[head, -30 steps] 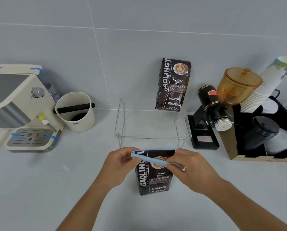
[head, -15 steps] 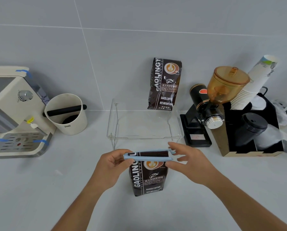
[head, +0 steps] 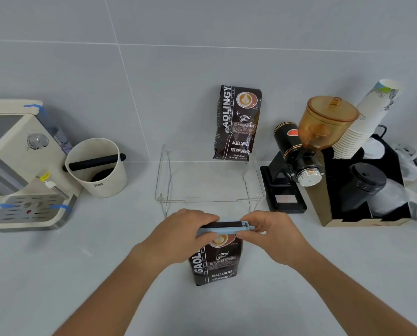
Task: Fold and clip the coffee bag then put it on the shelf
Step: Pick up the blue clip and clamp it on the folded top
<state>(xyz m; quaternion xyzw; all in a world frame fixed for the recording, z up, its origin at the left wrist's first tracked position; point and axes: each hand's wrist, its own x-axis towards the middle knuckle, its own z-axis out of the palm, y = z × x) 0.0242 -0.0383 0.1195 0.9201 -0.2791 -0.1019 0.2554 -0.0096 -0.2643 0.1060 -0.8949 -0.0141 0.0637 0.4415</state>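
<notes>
Grey tiled wall behind, pale counter [head: 57,275] below. Coffee bag [head: 216,260] stands upright at near centre, top folded over, blue clip [head: 223,229] lying across the fold. Left hand [head: 180,235] pinches clip + fold at left end, prob. to keep the fold from springing open. Right hand [head: 272,235] grip is closed on the clip's right end, at the latch, pressing it shut; can't tell if latched. Clear shelf [head: 209,197] just beyond, w/ a second bag [head: 237,122] on its far right, leaning on the wall; near side free for this one. Grinder [head: 299,161] to the right.
</notes>
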